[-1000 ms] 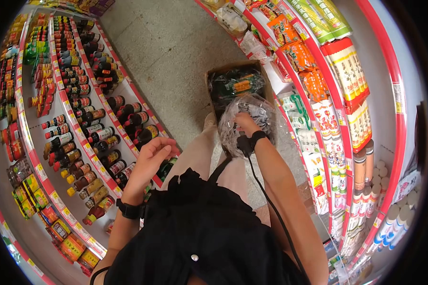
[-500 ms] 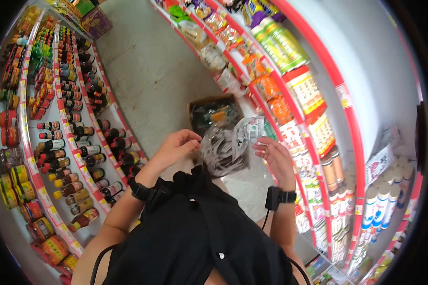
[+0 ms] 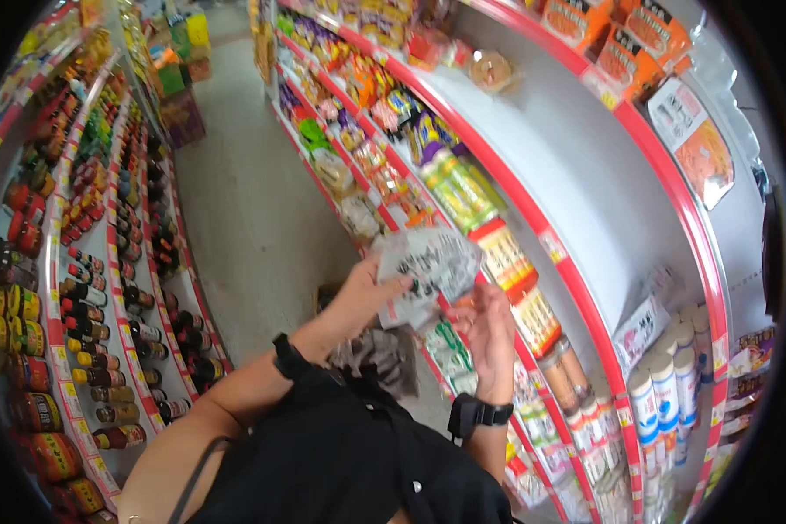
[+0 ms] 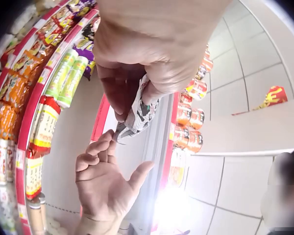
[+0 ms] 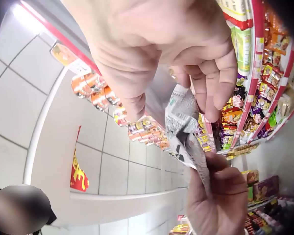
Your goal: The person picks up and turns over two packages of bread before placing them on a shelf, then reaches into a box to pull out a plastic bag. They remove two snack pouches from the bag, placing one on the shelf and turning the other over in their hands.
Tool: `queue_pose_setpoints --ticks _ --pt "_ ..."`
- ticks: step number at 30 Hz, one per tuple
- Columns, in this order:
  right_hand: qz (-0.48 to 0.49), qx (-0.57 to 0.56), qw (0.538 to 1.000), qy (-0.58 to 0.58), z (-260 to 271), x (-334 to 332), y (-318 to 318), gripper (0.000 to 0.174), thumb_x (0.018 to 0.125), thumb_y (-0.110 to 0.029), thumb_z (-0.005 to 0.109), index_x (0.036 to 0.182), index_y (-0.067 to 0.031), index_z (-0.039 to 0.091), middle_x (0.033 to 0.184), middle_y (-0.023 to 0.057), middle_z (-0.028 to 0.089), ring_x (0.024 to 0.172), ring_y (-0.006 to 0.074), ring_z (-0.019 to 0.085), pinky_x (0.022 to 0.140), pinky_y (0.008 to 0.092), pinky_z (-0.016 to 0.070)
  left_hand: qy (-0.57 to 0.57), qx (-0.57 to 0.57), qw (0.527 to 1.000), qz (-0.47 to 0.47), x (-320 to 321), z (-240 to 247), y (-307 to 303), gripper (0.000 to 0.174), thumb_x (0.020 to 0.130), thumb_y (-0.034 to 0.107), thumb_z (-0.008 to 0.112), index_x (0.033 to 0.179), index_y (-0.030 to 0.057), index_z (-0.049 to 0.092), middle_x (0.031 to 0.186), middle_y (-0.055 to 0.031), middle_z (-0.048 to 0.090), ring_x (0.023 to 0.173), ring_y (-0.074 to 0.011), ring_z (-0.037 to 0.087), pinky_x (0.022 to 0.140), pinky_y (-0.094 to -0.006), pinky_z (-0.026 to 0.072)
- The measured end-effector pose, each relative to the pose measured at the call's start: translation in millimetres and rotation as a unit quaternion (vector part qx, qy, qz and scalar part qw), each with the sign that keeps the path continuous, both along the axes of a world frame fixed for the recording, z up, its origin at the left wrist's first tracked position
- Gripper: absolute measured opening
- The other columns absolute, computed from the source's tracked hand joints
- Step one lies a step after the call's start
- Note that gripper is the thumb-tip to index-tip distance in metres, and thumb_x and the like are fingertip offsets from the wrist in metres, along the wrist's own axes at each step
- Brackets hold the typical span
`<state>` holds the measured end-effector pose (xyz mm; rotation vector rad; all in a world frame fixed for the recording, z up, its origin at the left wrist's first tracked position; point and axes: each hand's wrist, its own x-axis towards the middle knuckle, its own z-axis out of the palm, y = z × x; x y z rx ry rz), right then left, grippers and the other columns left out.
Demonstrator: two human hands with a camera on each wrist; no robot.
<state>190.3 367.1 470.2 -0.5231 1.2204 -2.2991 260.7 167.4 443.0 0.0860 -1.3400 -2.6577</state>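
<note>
A white printed packet (image 3: 437,262) with black characters is held up in front of the body. My left hand (image 3: 362,293) pinches it between thumb and fingers; the left wrist view shows that hand (image 4: 152,49) from above, gripping the folded packet (image 4: 139,115). My right hand (image 3: 489,327) is beside the packet's right edge, fingers spread loosely. In the right wrist view, the right hand's (image 5: 171,54) thumb and fingers stand apart on either side of the packet (image 5: 183,122). Below the hands is a clear plastic bag (image 3: 377,356) of dark and silvery packets, partly hidden by the left arm.
On the right, a shelf rack holds noodle packs (image 3: 506,262), green rolls (image 3: 463,192) and white cylinders (image 3: 664,397). A similar white packet (image 3: 642,327) lies on an upper right shelf (image 3: 585,175). Sauce bottles (image 3: 105,375) line the left shelves. A grey floor aisle (image 3: 236,175) runs between.
The right hand came up out of the bag in the floor box with the packet. Now the left hand grips the packet, higher up, and the right hand's fingers are loose. The head view has tilted up.
</note>
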Motion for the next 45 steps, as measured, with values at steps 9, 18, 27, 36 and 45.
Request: queue_pose_setpoints --ticks 9,18,27,36,45 --pt "-0.025 0.173 0.984 -0.021 -8.7 1.3 -14.2 0.027 0.085 -0.001 0.049 0.112 -0.0013 0.045 0.086 0.0106 0.062 0.072 0.0167 0.063 0.061 0.0234 0.0472 0.083 -0.081 0.993 0.015 9.4 1.2 9.0 0.039 0.087 0.005 0.057 0.124 0.0001 0.045 0.106 -0.0028 0.060 0.093 -0.0073 0.055 0.080 -0.0245 0.0463" --pt "0.018 0.207 0.978 0.000 -0.6 -3.9 -21.2 0.018 0.086 -0.001 0.049 0.102 0.0002 0.056 0.087 0.0129 0.066 0.071 0.0146 0.063 0.063 0.0236 0.0473 0.036 -0.108 0.990 0.080 23.8 3.6 2.5 0.035 0.087 0.003 0.057 0.120 -0.0007 0.048 0.105 -0.0043 0.061 0.094 -0.0091 0.056 0.083 -0.0261 0.0460" --pt "-0.004 0.211 0.974 0.078 3.9 12.5 -25.3 0.006 0.089 -0.003 0.050 0.087 -0.0024 0.056 0.068 0.0024 0.058 0.057 0.0071 0.050 0.055 0.0211 0.0404 -0.003 -0.046 0.962 0.271 28.9 9.9 -26.5 0.021 0.093 0.007 0.049 0.111 -0.0011 0.055 0.098 -0.0050 0.064 0.084 -0.0086 0.059 0.075 -0.0244 0.0470" --pt "0.025 0.232 0.969 0.076 4.7 17.2 -15.3 0.017 0.089 -0.006 0.051 0.073 -0.0060 0.047 0.059 0.0023 0.054 0.051 0.0071 0.049 0.051 0.0208 0.0390 0.025 -0.079 0.963 0.257 39.0 14.6 -28.3 0.023 0.093 0.010 0.050 0.112 -0.0028 0.055 0.100 -0.0059 0.063 0.086 -0.0090 0.058 0.077 -0.0246 0.0468" --pt "0.002 0.199 0.978 0.069 -2.3 11.9 -13.0 0.016 0.090 -0.015 0.057 0.097 -0.0016 0.056 0.079 -0.0030 0.056 0.073 0.0050 0.050 0.067 0.0201 0.0409 0.056 -0.107 0.976 0.181 48.5 18.0 -18.2 0.025 0.094 0.014 0.051 0.112 -0.0028 0.054 0.101 -0.0050 0.063 0.088 -0.0089 0.057 0.078 -0.0249 0.0468"
